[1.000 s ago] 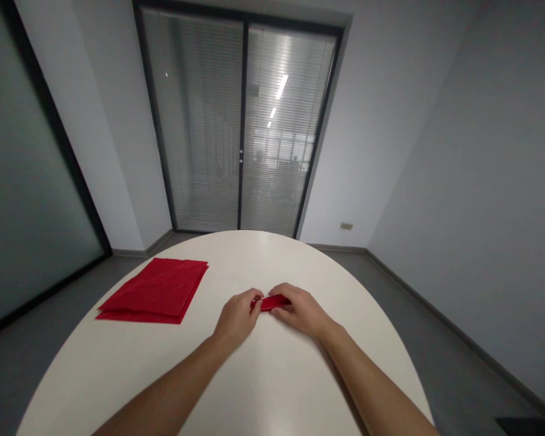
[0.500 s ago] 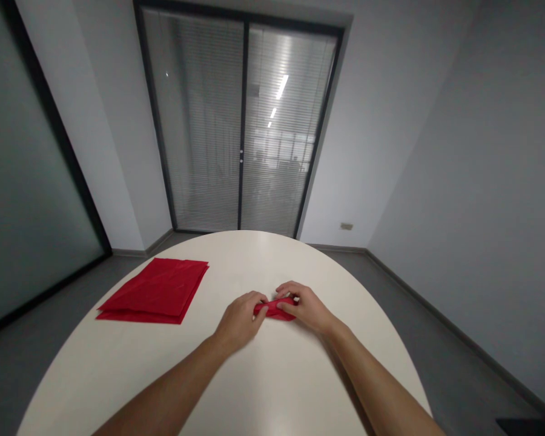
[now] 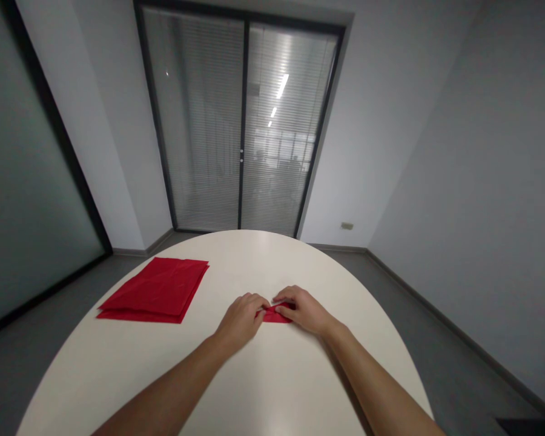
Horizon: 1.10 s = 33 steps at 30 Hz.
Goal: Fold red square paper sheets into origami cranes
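A small folded piece of red paper [image 3: 277,317] lies near the middle of the table, between my two hands. My left hand [image 3: 241,316] pinches its left end between thumb and fingers. At its right side my right hand [image 3: 302,309] grips it, thumb pressed on the top and fingers curled behind. Much of the paper's far side is hidden by my fingers. To the left lies a stack of flat red paper sheets [image 3: 157,289], apart from both hands.
The white round table [image 3: 263,387] has its curved edge around the work. Beyond it stand a glass partition with blinds [image 3: 240,133] and grey walls. A wall socket [image 3: 347,226] is low on the far wall.
My fingers have shifted on the small red paper: the right hand has moved slightly left, and the paper's near flap looks flatter. The sheets at the left have not moved.
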Tool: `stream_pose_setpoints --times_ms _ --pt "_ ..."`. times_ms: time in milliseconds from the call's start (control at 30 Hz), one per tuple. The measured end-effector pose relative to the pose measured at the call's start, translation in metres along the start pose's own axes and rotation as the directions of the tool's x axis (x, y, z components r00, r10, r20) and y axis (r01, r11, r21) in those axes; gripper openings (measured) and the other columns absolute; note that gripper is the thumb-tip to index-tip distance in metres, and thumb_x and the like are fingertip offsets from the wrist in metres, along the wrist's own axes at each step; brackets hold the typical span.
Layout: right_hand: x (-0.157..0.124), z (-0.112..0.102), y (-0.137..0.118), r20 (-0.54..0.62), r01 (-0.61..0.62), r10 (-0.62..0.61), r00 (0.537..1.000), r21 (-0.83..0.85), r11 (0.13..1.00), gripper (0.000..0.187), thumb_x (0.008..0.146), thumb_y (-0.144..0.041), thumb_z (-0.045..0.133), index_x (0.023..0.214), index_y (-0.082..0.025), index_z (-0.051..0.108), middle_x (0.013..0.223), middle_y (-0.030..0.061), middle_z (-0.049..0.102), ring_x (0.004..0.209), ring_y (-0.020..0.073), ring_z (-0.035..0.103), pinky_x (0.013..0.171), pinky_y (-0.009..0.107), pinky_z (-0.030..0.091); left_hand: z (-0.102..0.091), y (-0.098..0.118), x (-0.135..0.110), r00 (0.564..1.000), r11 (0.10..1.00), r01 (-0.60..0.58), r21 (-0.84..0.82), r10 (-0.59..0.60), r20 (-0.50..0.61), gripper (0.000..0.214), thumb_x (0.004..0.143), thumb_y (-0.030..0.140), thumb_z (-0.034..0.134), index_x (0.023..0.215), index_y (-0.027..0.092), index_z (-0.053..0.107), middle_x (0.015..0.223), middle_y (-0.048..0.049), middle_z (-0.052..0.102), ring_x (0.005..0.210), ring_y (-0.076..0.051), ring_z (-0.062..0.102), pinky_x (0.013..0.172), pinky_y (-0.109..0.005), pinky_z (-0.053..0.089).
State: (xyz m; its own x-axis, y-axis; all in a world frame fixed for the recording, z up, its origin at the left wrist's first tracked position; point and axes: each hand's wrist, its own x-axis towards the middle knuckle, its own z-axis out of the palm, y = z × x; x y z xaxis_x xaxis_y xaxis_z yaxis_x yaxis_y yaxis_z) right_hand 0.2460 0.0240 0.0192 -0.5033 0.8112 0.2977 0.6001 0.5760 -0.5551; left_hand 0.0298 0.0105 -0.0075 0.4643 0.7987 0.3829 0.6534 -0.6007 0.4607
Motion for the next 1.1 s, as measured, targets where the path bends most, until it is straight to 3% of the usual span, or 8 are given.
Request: stream_pose_setpoints --times_ms 200,633,900,1100 --pt "0.0 0.001 0.002 0.032 0.069 -0.067 0.997 -0.057 0.996 0.014 0.087 -0.02 0.064 0.093 -0.022 0.076 0.093 0.0042 0.074 0.094 0.0215 0.063 0.09 0.034 0.046 -0.002 0.002 0.0 1.0 1.0 -0.003 0.014 0.003 0.016 0.025 0.089 0.008 0.049 0.1 0.021 0.067 0.101 -0.0035 0.07 0.098 -0.021 0.06 0.091 -0.035 0.047" --pt "0.0 0.004 0.001 -0.004 -0.017 0.017 1.0 -0.066 0.998 0.012 0.079 -0.013 0.067 0.086 -0.021 0.072 0.085 0.0024 0.069 0.079 0.0176 0.061 0.074 0.028 0.046 -0.006 0.008 -0.001 1.0 0.999 -0.011 0.042 0.011 0.003 0.018 0.092 0.014 0.052 0.1 0.021 0.066 0.099 -0.0037 0.071 0.095 -0.022 0.061 0.087 -0.035 0.045" --pt "-0.003 0.001 -0.006 0.049 -0.045 0.046 0.998 -0.026 0.999 0.017 0.084 -0.014 0.059 0.092 -0.021 0.072 0.086 0.0016 0.074 0.075 0.016 0.063 0.07 0.025 0.046 -0.004 0.005 -0.001 0.999 0.995 -0.034 0.097 0.033 0.017 0.015 0.091 0.016 0.056 0.101 0.021 0.064 0.101 -0.0038 0.069 0.097 -0.022 0.058 0.087 -0.036 0.044" --pt "-0.003 0.0 -0.009 0.062 -0.015 0.016 0.998 -0.024 1.0 0.02 0.084 -0.019 0.064 0.099 -0.023 0.074 0.094 0.0027 0.076 0.082 0.0183 0.067 0.075 0.027 0.049 -0.004 0.005 -0.002 0.999 0.992 -0.047 0.115 0.044 0.028 0.016 0.092 0.015 0.055 0.102 0.021 0.065 0.103 -0.0044 0.068 0.098 -0.023 0.057 0.087 -0.036 0.044"
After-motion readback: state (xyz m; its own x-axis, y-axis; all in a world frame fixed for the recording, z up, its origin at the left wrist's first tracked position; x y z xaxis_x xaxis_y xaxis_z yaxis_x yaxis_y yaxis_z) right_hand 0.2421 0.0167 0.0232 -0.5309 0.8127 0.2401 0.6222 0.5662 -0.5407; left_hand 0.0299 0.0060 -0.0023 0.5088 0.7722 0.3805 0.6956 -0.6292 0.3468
